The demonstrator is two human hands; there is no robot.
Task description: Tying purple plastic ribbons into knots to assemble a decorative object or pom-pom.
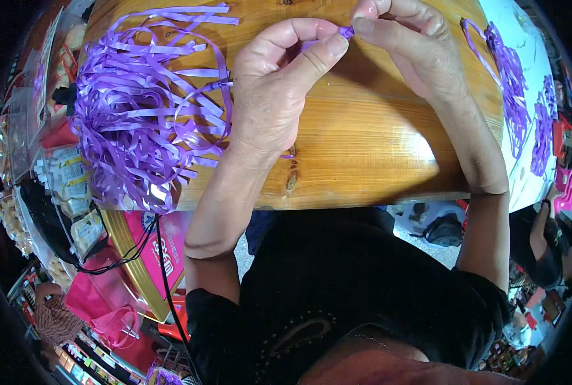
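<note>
A purple ribbon (346,32) is pinched between my two hands above the far part of the wooden table (356,141). My left hand (283,77) grips it between thumb and forefinger, and a bit of purple shows behind that thumb. From the other side, my right hand (409,42) closes thumb and fingertips at the small bunched part of the ribbon. Most of its length is hidden by the left hand. To the left lies a big loose pile of purple ribbons (132,109), its cut ends reaching toward my left wrist.
Bundles of purple ribbon (509,83) lie on a white surface (523,173) along the right. Packaged goods (68,179) crowd the table's left side. A black cord (164,269) hangs by the near left edge. Another person (549,240) is at the far right.
</note>
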